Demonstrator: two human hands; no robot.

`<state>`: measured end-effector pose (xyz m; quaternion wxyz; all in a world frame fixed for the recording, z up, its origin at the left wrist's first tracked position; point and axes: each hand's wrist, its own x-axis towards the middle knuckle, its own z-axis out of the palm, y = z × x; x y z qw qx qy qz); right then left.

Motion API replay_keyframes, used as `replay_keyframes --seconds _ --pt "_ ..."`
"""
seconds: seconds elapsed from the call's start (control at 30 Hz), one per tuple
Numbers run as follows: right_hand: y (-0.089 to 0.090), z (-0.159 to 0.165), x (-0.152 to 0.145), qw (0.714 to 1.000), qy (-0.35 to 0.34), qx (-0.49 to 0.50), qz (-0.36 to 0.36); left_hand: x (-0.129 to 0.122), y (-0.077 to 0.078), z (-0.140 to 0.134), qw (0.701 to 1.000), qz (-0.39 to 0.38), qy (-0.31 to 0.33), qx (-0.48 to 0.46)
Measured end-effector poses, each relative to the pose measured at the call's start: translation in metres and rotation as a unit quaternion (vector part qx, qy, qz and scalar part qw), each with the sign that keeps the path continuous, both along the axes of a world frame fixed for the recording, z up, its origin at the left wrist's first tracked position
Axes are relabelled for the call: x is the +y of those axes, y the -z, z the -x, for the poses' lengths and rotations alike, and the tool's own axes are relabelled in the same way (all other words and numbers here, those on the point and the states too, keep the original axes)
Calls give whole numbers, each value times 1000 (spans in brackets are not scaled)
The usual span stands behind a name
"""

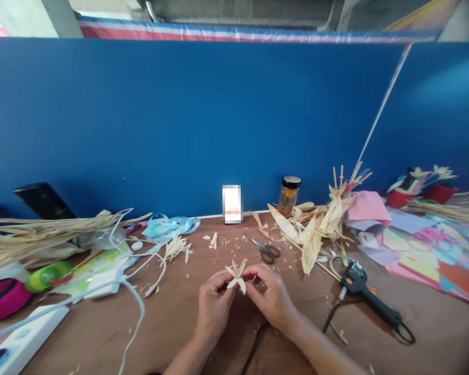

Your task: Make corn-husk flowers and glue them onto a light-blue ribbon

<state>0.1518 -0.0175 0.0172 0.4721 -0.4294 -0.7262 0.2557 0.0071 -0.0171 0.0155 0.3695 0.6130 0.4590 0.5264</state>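
A small pale flower (236,277) with several pointed petals, apparently made of dried husk, is held between my two hands above the table. My left hand (214,302) pinches it from the left, thumb and fingers closed. From the right, my right hand (269,294) grips the same flower with thumb and forefinger near the petals. Its underside is hidden by the fingers. Just beyond the hands lie dark-handled scissors (268,252), blades pointing away to the left. Small husk scraps (212,240) are scattered around them.
Right: black glue gun (369,297), dried husks (312,242), lidded jar (289,195), coloured paper (422,260). Left: white power strip (33,333), cables (140,307), light-blue ribbon (170,226), pink round case (5,299), long dried stalks (42,232). A blue partition (203,114) closes the back.
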Motion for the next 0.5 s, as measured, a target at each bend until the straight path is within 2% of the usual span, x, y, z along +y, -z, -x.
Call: replay_keyframes --seconds 0.17,0.5 --pt "0 4 -2 998 1 28 48 0 1 0 1000 -10 -1 -13" --pt "0 7 -4 996 -2 53 71 -2 2 -2 999 -36 -32 -4"
